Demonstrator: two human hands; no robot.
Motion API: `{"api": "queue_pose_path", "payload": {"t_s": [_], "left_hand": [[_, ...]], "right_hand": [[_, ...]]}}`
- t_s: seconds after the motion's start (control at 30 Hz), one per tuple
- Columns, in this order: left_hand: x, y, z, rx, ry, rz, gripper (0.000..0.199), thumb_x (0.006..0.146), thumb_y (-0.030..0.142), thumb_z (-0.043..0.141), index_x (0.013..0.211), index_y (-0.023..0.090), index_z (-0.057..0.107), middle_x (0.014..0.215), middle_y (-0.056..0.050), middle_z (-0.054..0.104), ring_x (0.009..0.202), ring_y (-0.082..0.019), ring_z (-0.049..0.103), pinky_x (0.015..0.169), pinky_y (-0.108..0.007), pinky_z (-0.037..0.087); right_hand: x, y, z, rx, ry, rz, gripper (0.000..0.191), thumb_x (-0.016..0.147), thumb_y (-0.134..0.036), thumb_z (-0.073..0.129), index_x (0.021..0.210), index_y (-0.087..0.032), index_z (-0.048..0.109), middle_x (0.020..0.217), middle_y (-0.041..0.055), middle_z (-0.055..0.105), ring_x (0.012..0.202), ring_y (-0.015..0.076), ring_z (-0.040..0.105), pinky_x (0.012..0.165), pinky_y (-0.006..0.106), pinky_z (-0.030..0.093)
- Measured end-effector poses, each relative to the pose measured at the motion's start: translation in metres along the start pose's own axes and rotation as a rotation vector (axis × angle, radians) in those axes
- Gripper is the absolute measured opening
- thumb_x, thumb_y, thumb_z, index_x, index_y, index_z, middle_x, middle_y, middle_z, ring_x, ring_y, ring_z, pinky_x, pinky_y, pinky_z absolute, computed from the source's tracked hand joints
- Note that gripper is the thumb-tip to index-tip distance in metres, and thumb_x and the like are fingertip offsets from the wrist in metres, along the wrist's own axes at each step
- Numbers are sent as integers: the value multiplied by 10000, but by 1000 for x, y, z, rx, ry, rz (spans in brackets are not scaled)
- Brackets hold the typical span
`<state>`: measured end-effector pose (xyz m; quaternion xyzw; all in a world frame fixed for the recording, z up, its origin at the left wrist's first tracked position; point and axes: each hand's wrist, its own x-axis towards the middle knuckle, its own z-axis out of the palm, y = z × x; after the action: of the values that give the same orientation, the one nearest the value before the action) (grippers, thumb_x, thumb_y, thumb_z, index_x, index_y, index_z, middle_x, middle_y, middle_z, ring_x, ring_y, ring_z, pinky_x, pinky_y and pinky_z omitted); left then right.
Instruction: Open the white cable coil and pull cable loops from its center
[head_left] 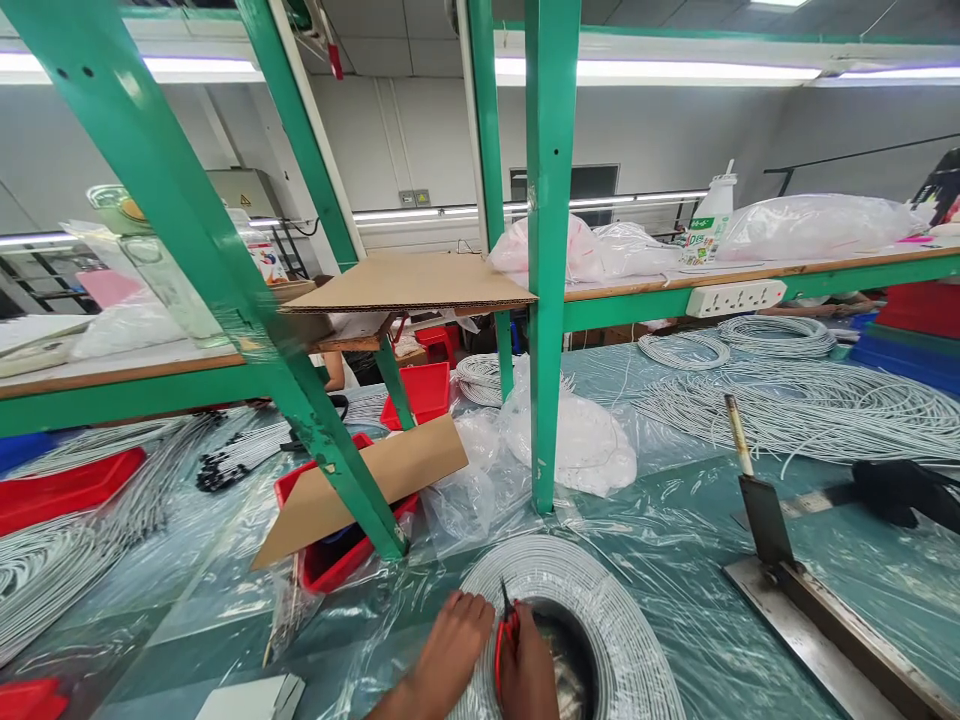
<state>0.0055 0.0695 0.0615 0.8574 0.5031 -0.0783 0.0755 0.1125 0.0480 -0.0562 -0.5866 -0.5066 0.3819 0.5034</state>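
A large coil of white cable [626, 610] wrapped in clear film lies at the front of the table, a dark round opening at its middle. My right hand [527, 668] is closed around red-handled cutters [504, 640], their dark pointed jaws facing away from me above the coil. Close to its left, my left hand [459, 635] rests over the coil's left side with its fingers curled together. Whatever may be under those fingers is hidden.
A green upright post [551, 300] stands just behind the coil. To the right is a metal lever cutter [780, 590] beside a black glove [904, 492]. A red bin [330, 575] with cardboard on it stands left. More cable bundles [817, 405] lie farther back.
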Motion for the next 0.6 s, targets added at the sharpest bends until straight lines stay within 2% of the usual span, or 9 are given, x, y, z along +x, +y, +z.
{"api": "queue_pose_path", "payload": {"t_s": [0.03, 0.1, 0.2, 0.27, 0.37, 0.43, 0.6], "left_hand": [[-1, 2, 1, 29, -9, 6, 435, 757, -98, 291, 973, 113, 604, 1008, -100, 636, 1002, -236, 581, 948, -443, 410], [-2, 3, 4, 91, -14, 4, 492, 732, -122, 267, 997, 122, 601, 1028, -90, 637, 1024, -221, 580, 983, -434, 397], [-3, 3, 7, 164, 17, 1, 491, 744, -118, 272, 1000, 142, 599, 1022, -67, 639, 1012, -210, 591, 971, -419, 419], [-1, 1, 9, 163, 44, 16, 392, 806, -54, 319, 991, 145, 602, 1000, -67, 640, 984, -226, 601, 937, -435, 442], [5, 1, 11, 143, 58, 37, 228, 867, 81, 424, 988, 139, 608, 983, -78, 646, 958, -250, 609, 891, -448, 468], [10, 1, 14, 146, 45, 66, 205, 847, 59, 457, 952, 110, 625, 955, -102, 657, 941, -258, 617, 874, -437, 475], [14, -1, 21, 97, 49, 155, 253, 783, -46, 435, 881, 75, 635, 910, -139, 662, 914, -262, 617, 887, -417, 448]], "right_hand": [[0, 3, 0, -71, 11, -74, 338, 858, -355, 375, 1003, -105, 550, 950, 187, 657, 864, 252, 635, 740, 338, 494], [1, 6, 0, -193, 112, -178, 355, 889, -371, 326, 940, -117, 569, 895, 175, 665, 821, 240, 643, 692, 317, 509], [3, 4, -3, -290, 246, -258, 422, 903, -370, 272, 956, -88, 582, 840, 173, 672, 770, 234, 651, 672, 315, 524], [4, 5, -5, -290, 246, -246, 439, 899, -346, 247, 928, -75, 590, 815, 179, 667, 734, 234, 649, 651, 320, 527], [3, 14, -7, -210, 143, -191, 412, 880, -365, 325, 950, -61, 592, 887, 195, 666, 793, 243, 652, 686, 319, 531], [2, 22, -7, -162, 111, -166, 450, 872, -413, 368, 1022, -43, 576, 950, 202, 661, 861, 254, 647, 743, 331, 526], [0, 33, 0, -117, 160, -105, 682, 851, -601, 273, 1040, -23, 581, 985, 238, 651, 903, 298, 639, 769, 385, 518]]}}
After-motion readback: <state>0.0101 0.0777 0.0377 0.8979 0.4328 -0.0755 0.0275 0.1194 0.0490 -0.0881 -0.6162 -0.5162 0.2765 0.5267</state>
